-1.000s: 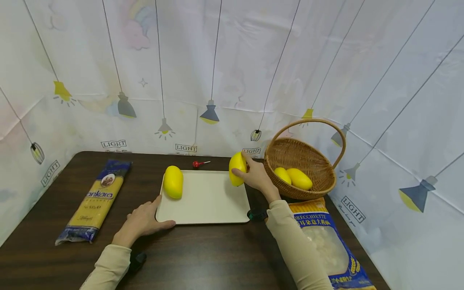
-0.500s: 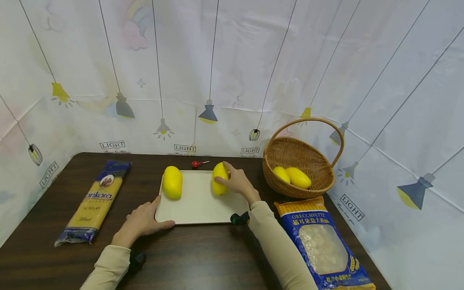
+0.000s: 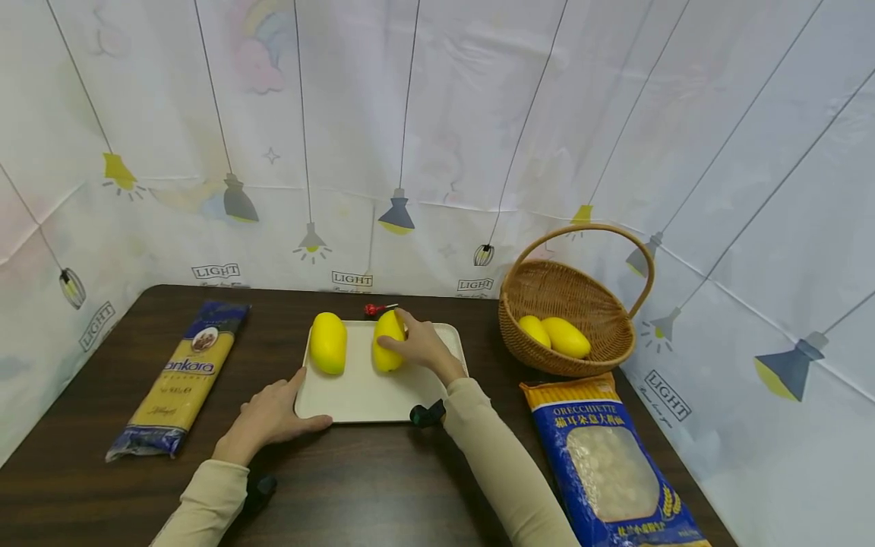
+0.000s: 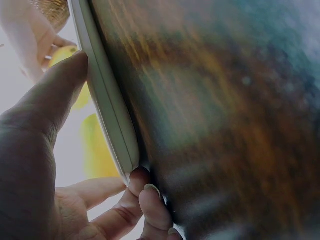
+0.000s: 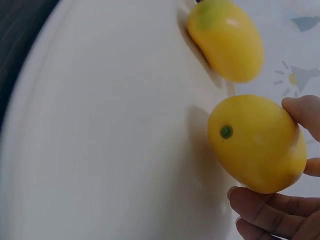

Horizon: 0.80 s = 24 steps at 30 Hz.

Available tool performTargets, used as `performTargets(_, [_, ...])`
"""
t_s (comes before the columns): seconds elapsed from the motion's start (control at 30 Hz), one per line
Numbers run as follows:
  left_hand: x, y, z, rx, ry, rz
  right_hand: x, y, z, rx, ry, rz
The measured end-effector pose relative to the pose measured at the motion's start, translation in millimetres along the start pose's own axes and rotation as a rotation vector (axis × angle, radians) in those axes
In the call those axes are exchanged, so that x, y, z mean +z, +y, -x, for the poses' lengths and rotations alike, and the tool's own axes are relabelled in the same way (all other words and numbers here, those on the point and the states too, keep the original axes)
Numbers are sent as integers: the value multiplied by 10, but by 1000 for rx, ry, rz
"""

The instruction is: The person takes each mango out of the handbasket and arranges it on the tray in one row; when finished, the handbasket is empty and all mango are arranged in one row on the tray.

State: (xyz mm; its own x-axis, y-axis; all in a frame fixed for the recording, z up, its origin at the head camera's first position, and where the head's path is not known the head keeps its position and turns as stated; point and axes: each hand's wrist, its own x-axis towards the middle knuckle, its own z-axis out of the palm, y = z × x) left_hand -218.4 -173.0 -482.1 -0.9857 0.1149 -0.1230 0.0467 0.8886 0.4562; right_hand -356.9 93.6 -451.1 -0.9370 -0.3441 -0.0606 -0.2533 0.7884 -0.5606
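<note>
A white tray (image 3: 362, 399) lies on the dark wooden table, with a yellow mango (image 3: 328, 343) on its left part. My right hand (image 3: 425, 348) holds a second mango (image 5: 255, 145) between thumb and fingers, over the tray's middle and apart from the first. Whether this mango touches the tray I cannot tell; a shadow falls beside it. At the tray's near left corner, my left hand (image 3: 270, 418) holds the rim, thumb along the front edge and fingers at the left side. In the left wrist view the fingertips curl at the tray's edge (image 4: 107, 105).
A wicker basket (image 3: 567, 285) with two mangoes (image 3: 563, 338) in it stands at the back right. In front of it lies a blue bag of orecchiette (image 3: 611, 471). A packet of pasta (image 3: 181, 380) lies at left. Behind the tray is a red lollipop (image 3: 372, 309).
My right hand has carried its mango leftward from the tray's right edge by the basket to the middle, closer to the first mango. The left hand has stayed at the tray corner.
</note>
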Motion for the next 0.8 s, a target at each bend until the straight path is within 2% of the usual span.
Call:
performTargets(0.27, [-2, -8, -11, 2, -3, -1, 109, -167, -61, -39, -13, 12])
performTargets(0.8, [-16, 8, 2, 5, -5, -1, 238, -318, -131, -33, -43, 1])
